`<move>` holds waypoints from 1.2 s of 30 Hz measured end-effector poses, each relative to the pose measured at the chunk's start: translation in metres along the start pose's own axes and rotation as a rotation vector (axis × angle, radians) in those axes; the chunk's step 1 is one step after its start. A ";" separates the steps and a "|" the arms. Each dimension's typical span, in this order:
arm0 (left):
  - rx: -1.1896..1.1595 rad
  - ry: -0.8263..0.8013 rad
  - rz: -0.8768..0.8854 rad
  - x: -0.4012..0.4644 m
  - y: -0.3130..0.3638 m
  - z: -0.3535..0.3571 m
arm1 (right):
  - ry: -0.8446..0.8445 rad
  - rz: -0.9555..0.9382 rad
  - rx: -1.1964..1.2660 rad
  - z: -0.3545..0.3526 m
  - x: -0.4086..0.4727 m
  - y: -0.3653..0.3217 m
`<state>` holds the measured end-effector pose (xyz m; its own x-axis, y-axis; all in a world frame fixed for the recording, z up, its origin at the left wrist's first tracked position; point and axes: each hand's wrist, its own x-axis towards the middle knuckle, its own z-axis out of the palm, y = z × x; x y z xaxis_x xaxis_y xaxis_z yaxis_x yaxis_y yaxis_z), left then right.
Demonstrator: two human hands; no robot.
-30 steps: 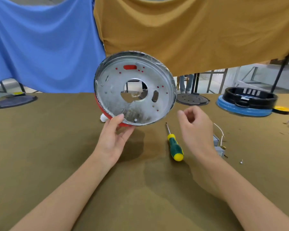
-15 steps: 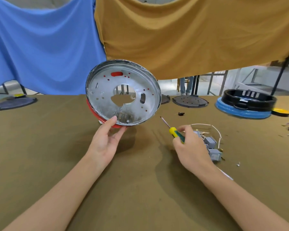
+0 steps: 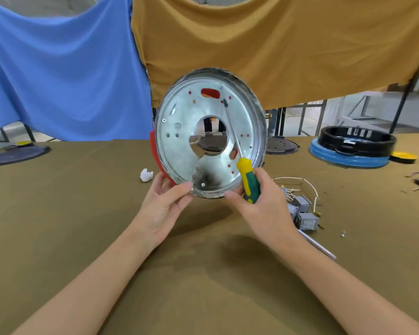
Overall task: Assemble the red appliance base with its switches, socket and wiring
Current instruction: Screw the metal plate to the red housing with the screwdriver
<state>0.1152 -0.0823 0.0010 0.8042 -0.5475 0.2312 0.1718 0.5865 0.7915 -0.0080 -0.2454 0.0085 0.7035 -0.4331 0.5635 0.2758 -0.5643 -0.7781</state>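
Above the middle of the olive-brown counter (image 3: 58, 238), a person holds the red appliance base (image 3: 209, 134) up on edge, its silvery metal underside turned toward the camera and a sliver of the red shell showing along its left rim. The left hand (image 3: 163, 206) grips the lower rim, thumb laid on the metal face near a dark scorched patch, fingers curled behind. The right hand (image 3: 261, 204) is wrapped around the green-and-yellow handle of a screwdriver (image 3: 248, 180), while its thumb tip touches the base's lower rim. The screwdriver's shaft slants up and to the left across the plate, past the large central opening, its tip lying close to a small hole near the red oblong slot at the top; whether it touches cannot be told.

Just right of the right hand, on the counter, lie grey switches (image 3: 305, 213) tangled with white wiring (image 3: 300, 181). A small white plastic part (image 3: 146, 175) sits on the counter just left of the base. Toward the far right edge rests a black ring stacked on a blue base (image 3: 348, 147), with dark round plates (image 3: 15, 153) at the far left edge and behind the held base. Blue cloth (image 3: 58, 68) and mustard cloth (image 3: 276, 44) hang behind the counter.
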 end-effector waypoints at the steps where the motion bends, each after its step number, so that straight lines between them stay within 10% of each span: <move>1: 0.014 -0.020 -0.004 -0.001 -0.002 0.002 | 0.001 -0.027 -0.023 0.003 0.001 0.000; 20: 0.071 -0.165 -0.054 -0.006 -0.012 0.012 | 0.015 -0.063 -0.079 0.008 0.007 0.003; 36: -0.061 0.186 0.100 0.010 0.013 -0.019 | -0.169 -0.037 -0.121 -0.012 -0.001 0.011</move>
<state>0.1362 -0.0688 0.0030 0.9093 -0.3686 0.1933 0.1158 0.6702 0.7331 -0.0132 -0.2592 0.0029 0.7972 -0.2922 0.5283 0.2298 -0.6623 -0.7131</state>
